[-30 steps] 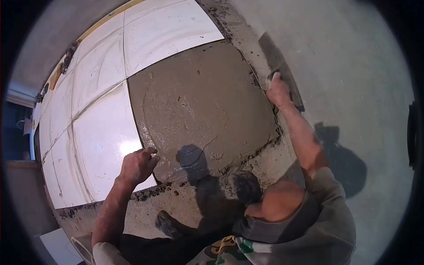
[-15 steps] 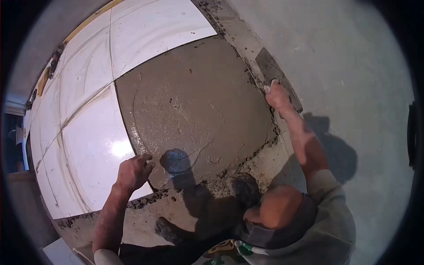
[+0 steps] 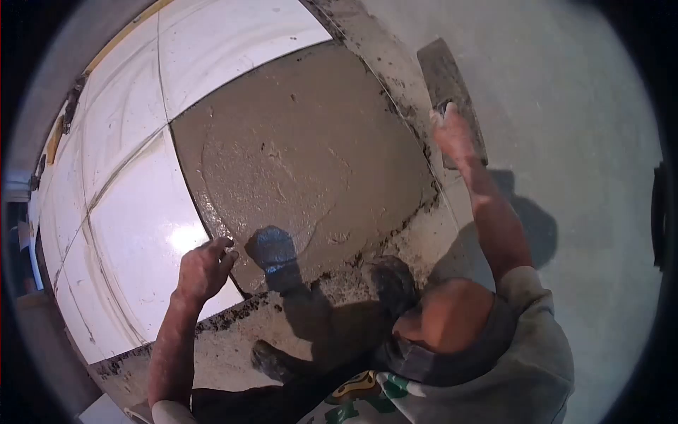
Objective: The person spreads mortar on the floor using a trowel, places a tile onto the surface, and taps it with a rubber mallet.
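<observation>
My right hand (image 3: pixel 454 134) grips the handle of a flat rectangular trowel (image 3: pixel 452 81), held at the right, by the strip of floor beyond the mortar. Wet grey-brown mortar (image 3: pixel 304 155) fills a square bed in the middle, its surface mostly smooth with a few ridges and a curved line. Near the mortar's lower left edge, my left hand (image 3: pixel 205 270) hovers over a white tile (image 3: pixel 141 233), fingers curled loosely with a gap between thumb and fingers. Nothing shows in it.
More white tiles (image 3: pixel 219 42), smeared with mortar, lie at the upper left. A grey wall surface (image 3: pixel 572 127) fills the right side. Dark shoes (image 3: pixel 272 359) rest on the rough floor (image 3: pixel 233 346) below the bed, and mortar crumbs line its edges.
My right hand has moved up with the trowel, which now points more upright. The view has shifted slightly, and my left hand appears a little farther left.
</observation>
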